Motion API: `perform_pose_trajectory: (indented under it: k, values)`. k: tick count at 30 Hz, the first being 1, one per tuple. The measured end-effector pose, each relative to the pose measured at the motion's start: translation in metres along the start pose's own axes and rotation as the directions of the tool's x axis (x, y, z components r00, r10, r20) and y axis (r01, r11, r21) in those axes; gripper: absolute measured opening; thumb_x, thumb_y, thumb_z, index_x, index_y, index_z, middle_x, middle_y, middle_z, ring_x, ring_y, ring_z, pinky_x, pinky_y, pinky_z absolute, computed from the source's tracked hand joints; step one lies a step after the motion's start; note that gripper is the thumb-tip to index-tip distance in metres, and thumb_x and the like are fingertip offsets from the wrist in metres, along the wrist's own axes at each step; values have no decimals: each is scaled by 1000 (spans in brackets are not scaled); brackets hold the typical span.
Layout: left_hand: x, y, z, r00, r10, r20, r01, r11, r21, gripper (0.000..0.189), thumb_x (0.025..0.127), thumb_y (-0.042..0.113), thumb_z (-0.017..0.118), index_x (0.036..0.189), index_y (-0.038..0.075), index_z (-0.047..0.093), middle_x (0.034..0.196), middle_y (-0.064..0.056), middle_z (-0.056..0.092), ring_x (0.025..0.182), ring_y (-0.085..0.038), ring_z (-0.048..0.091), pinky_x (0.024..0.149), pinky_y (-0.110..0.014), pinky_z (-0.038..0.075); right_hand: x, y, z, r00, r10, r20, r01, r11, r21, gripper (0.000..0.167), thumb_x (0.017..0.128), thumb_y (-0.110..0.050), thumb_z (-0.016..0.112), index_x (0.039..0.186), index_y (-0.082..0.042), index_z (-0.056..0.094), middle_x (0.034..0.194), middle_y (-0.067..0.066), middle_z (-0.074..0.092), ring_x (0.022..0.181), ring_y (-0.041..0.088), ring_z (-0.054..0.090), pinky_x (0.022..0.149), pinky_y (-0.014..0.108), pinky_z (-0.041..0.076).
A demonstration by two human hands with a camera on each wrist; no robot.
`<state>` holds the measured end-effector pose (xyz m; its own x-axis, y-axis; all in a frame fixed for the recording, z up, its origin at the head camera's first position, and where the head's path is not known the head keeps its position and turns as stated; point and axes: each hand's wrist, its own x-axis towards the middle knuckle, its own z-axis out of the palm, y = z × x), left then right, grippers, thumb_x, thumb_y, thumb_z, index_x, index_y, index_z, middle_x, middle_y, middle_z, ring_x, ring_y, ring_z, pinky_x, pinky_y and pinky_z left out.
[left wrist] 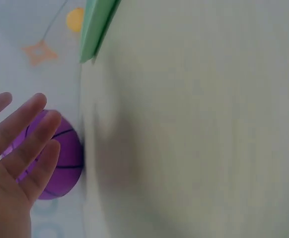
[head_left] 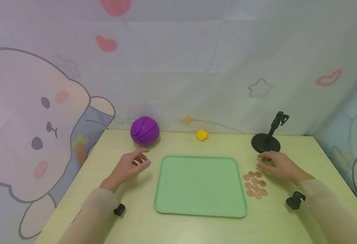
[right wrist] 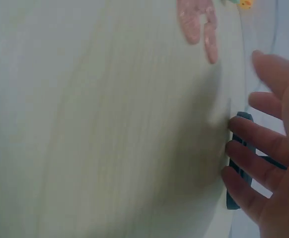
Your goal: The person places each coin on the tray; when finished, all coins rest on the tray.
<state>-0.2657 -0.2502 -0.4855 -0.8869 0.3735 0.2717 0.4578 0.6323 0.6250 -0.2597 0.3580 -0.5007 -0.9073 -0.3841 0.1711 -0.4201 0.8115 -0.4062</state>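
My left hand (head_left: 130, 166) hovers over the table left of the green tray (head_left: 200, 185), its fingers loosely bent around nothing. Behind it sits a purple ball with black seams (head_left: 145, 131), which the fingers partly cover in the left wrist view. My right hand (head_left: 280, 165) is above the table on the right, fingers relaxed and holding nothing. Several copper-coloured coins (head_left: 255, 185) lie flat between that hand and the tray's right edge. Just beyond the right hand stands a black stand (head_left: 265, 143) with a round base and a short clamp-topped post.
A small yellow rubber toy (head_left: 202, 135) sits near the table's back edge, behind the tray. A printed fabric backdrop (head_left: 178, 67) rises directly behind the table (head_left: 184, 230). Black camera mounts are strapped at both wrists.
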Motion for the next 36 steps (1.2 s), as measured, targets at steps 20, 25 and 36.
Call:
perform_pose_trajectory:
  k: [20,25,36]
  values:
    - [0,-1,26,919,-49,390,111,984,-137,90,70,38,99,148,24,56,145,4,58,133,-26,50,119,-53,35,12,-9,-12,936,-86,342,-2,969,248,25,84,-14,86,108,-17,79,112,-3,73,105,11,65,93,27,54]
    - [-3,-6,25,894,-30,447,116,979,-167,96,69,32,100,152,27,51,156,1,48,146,-30,41,124,-57,25,13,-8,-13,933,-112,342,20,965,261,21,86,-17,86,106,-17,78,109,-4,73,102,8,64,93,24,53]
    - [-6,-6,23,876,-51,480,144,977,-160,89,72,30,98,148,27,52,160,-1,41,150,-30,34,125,-57,21,15,-11,-10,928,-104,358,1,961,276,19,87,-18,86,104,-18,77,107,-5,73,99,10,61,91,25,51]
